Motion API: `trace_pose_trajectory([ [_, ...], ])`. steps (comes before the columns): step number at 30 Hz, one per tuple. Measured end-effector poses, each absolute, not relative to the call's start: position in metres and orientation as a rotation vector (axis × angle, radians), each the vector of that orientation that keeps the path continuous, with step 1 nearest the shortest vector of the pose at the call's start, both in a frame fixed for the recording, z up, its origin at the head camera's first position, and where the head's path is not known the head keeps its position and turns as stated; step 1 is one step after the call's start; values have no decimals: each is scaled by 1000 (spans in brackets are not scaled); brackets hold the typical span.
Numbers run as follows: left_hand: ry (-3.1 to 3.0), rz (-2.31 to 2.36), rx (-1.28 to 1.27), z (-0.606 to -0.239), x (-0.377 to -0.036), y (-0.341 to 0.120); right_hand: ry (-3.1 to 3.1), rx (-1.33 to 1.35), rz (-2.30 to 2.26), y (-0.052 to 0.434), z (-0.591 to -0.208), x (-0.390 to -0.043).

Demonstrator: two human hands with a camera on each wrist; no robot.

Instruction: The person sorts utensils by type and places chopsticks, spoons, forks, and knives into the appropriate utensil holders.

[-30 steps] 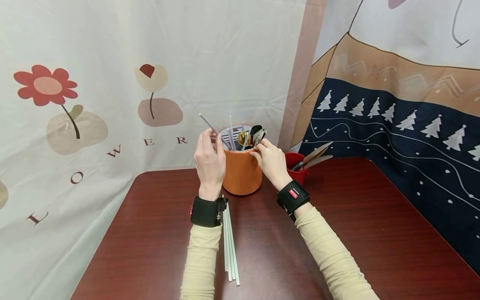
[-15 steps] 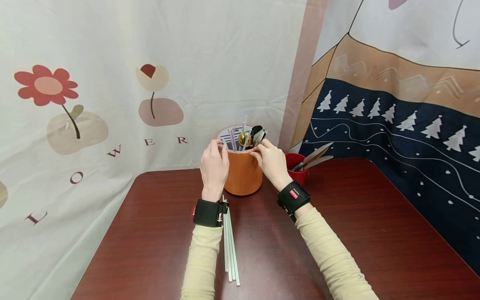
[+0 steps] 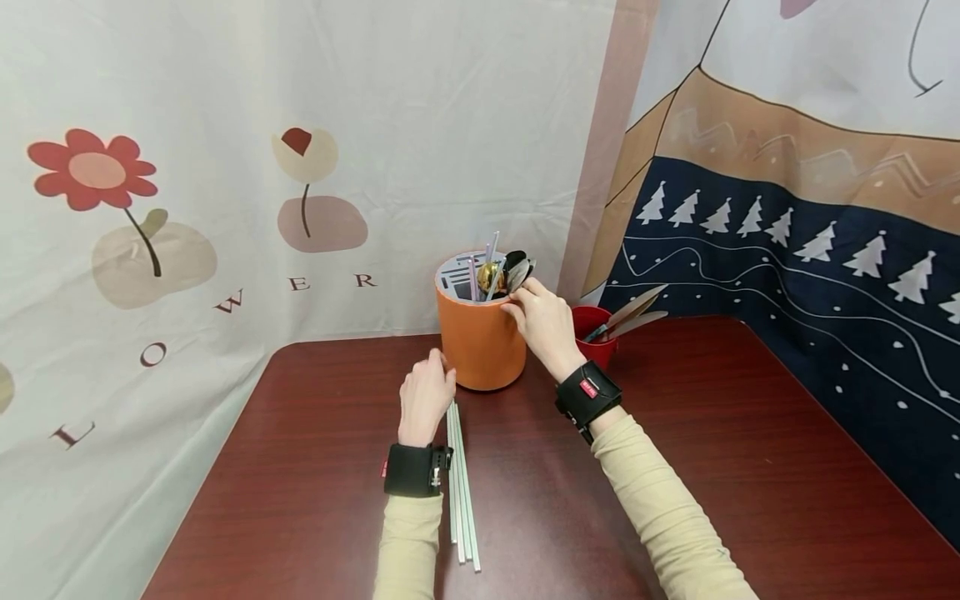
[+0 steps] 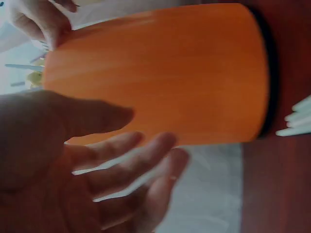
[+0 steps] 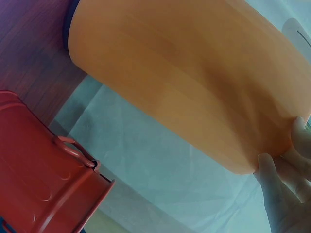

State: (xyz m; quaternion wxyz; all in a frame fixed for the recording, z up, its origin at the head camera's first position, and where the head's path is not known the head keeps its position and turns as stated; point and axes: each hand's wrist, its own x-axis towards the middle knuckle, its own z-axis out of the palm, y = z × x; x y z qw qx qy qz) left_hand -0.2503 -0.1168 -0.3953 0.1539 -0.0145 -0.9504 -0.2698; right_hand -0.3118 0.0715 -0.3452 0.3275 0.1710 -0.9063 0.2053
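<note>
An orange cylindrical utensil holder [image 3: 482, 343] with a slotted lid stands at the back of the table. Spoons [image 3: 519, 272], a gold rounded utensil [image 3: 487, 275] and several thin sticks [image 3: 473, 280] poke out of its top. My right hand [image 3: 546, 327] grips the holder's rim at the right, thumb and fingers over the edge in the right wrist view. Low beside the holder's left side, my left hand [image 3: 426, 397] has nothing in it; its fingers are loosely bent in the left wrist view. Pale green chopsticks [image 3: 462, 492] lie in a bunch just below that hand.
A red metal bucket [image 3: 597, 350] stands right of the holder, with knife-like blades [image 3: 633, 312] leaning out of it to the right. A pale printed cloth [image 3: 225, 208] hangs behind the dark red table [image 3: 675, 467], and a navy one with white trees at right.
My left hand has let go of a stick at the holder's top and come down towards the chopsticks on the table. The right hand has stayed at the rim.
</note>
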Motion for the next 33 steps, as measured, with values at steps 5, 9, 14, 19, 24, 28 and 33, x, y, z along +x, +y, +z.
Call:
trace_pose_trajectory([
  [5,-2950,-771,22,-414,-240,-123,-2381,445,533,71,-345,-311],
  [9,-3101,-779,56,-421,-236,-126,-2386,447,544,71,-344,-311],
  [14,-3274,-823,126,-424,-233,-128,-2394,443,549,71,-344,-310],
  [19,-3416,-791,168,-426,-232,-126,-2393,442,552,71,-344,-310],
  [24,-3448,-719,166,-429,-231,-122,-2392,441,552,71,-345,-311],
  [28,-3440,-646,213,-429,-232,-118,-2384,442,557,71,-346,-312],
  [33,-3427,-575,311,-431,-236,-114,-2377,449,562,70,-346,-313],
])
